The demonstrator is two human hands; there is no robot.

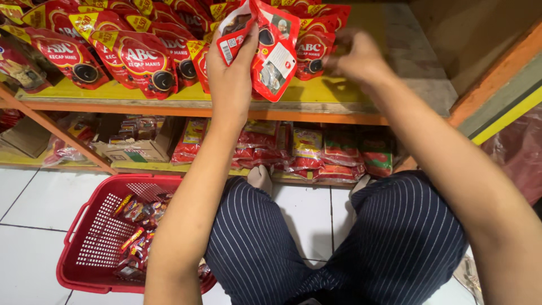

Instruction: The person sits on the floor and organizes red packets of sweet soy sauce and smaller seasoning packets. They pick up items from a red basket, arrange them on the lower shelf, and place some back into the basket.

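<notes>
Head view: pouch (265, 51) in left hand (230, 70).

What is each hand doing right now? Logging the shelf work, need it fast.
Left hand: closed on a red spouted pouch, held up before the shelf.
Right hand: blurred, fingers curled at the red pouches on the shelf; grip cannot be told.

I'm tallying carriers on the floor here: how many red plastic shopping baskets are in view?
1. The red plastic shopping basket sits on the white tiled floor by the person's left knee, holding small packets; others may be out of frame.
</notes>
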